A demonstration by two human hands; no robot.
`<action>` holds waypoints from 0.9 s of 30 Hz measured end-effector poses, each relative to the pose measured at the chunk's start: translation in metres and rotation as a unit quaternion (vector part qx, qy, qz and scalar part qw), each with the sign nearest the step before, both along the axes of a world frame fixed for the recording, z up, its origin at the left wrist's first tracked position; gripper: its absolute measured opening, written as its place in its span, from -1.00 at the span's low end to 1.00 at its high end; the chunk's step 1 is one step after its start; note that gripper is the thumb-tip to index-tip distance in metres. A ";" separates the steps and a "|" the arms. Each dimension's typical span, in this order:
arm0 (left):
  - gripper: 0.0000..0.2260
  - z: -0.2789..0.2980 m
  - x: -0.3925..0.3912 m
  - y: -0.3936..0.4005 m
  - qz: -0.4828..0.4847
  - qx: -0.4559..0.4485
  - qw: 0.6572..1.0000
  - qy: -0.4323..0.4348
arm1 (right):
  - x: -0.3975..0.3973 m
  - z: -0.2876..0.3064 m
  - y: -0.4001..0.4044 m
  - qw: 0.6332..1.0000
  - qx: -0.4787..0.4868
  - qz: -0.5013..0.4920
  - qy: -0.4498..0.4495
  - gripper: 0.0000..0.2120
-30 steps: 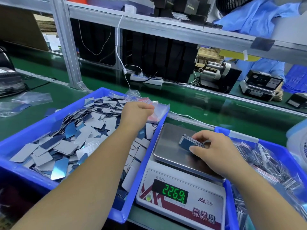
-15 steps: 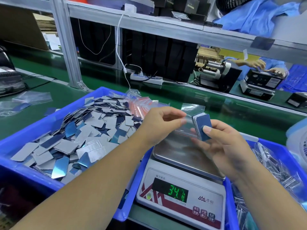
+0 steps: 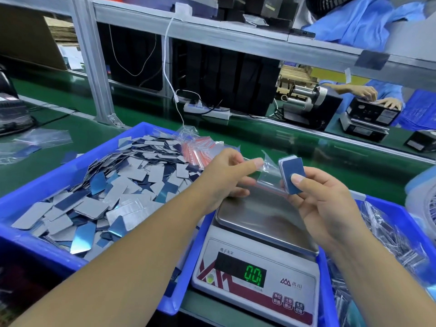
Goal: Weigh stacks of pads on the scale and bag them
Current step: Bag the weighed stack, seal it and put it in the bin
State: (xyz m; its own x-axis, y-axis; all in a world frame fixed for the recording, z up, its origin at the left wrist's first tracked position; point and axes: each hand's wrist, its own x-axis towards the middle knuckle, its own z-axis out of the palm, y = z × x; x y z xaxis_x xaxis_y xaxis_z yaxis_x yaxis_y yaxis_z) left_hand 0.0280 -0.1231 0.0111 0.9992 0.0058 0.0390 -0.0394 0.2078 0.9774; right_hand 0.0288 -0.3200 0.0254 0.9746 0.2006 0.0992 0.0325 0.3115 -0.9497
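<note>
Left of the scale (image 3: 257, 251) stands a blue bin (image 3: 35, 185) full of loose pads (image 3: 99, 192), grey and shiny blue, lying in all directions. On the far corner of this heap, nearest the scale, lies a bundle of small clear bags with red strips (image 3: 200, 151). Right of the scale is a second blue bin (image 3: 387, 208); it holds filled clear bags (image 3: 387, 234), and the frame edge cuts it off, so how many are in it cannot be told. The steel pan of the scale carries nothing and the green display (image 3: 253, 276) reads 0.0.

The writing on the scale's three buttons is too small to read. Beyond the scale, past the green belt (image 3: 283, 142), another person's hands (image 3: 377, 97) rest on a dark machine — the rest of that person is mostly hidden by the shelf rail.

Above the pan, the left hand (image 3: 224, 175) pinches a clear bag (image 3: 267, 173) between thumb and fingers, with the bag's red strip at its lower edge. The right hand (image 3: 328, 204) grips a stack of pads (image 3: 291, 174) upright, thumb pressed on the blue face, fingers behind. The stack is just beside the bag and touching its plastic — whether it is already partly inside, I cannot tell.
</note>
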 end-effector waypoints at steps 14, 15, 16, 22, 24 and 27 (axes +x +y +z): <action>-0.97 0.006 -0.014 -0.003 -0.124 0.218 0.965 -0.075 | -0.008 0.003 0.001 0.996 -0.049 0.008 -0.080 -0.79; -0.92 0.006 -0.014 -0.003 -0.122 0.237 0.961 -0.077 | -0.008 0.003 0.001 0.995 -0.053 0.009 -0.087 -0.80; -0.88 0.006 -0.014 -0.003 -0.119 0.257 0.956 -0.077 | -0.008 0.003 0.002 0.994 -0.059 0.010 -0.093 -0.80; -0.89 0.006 -0.014 -0.003 -0.106 0.313 0.941 -0.073 | -0.006 0.001 0.000 0.985 -0.116 0.012 -0.129 -0.78; -0.90 0.004 -0.012 -0.002 -0.103 0.322 0.938 -0.077 | -0.006 0.001 0.000 0.983 -0.126 0.013 -0.134 -0.79; -0.92 0.002 -0.007 -0.002 -0.039 0.327 0.941 -0.081 | -0.006 0.004 -0.002 0.977 -0.152 -0.012 -0.151 -0.80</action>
State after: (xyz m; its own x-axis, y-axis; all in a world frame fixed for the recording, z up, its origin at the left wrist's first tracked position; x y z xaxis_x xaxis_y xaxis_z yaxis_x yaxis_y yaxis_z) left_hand 0.0209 -0.1247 0.0129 0.9764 -0.1456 0.1598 -0.2078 -0.4277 0.8797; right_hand 0.0229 -0.3220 0.0291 0.9147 0.2438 0.3223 0.3292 0.0128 -0.9442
